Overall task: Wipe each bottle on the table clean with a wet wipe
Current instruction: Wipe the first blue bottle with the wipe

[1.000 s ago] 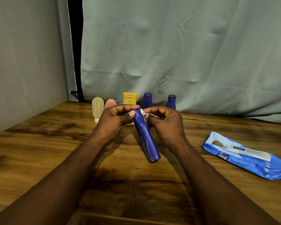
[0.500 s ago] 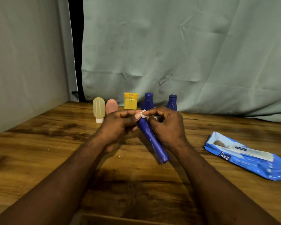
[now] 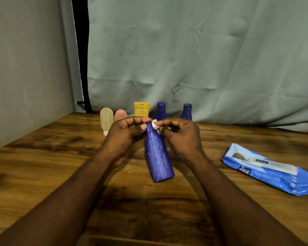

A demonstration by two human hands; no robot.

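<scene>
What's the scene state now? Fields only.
held: blue bottle, tilted, top end away from the camera
left hand: grips the bottle's upper part
right hand: pinches wipe at the bottle's top
back row: five bottles, standing
pack: lies on table, right side

A makeshift curtained-off corner — wooden table (image 3: 43,171), draped cloth backdrop (image 3: 203,50).
</scene>
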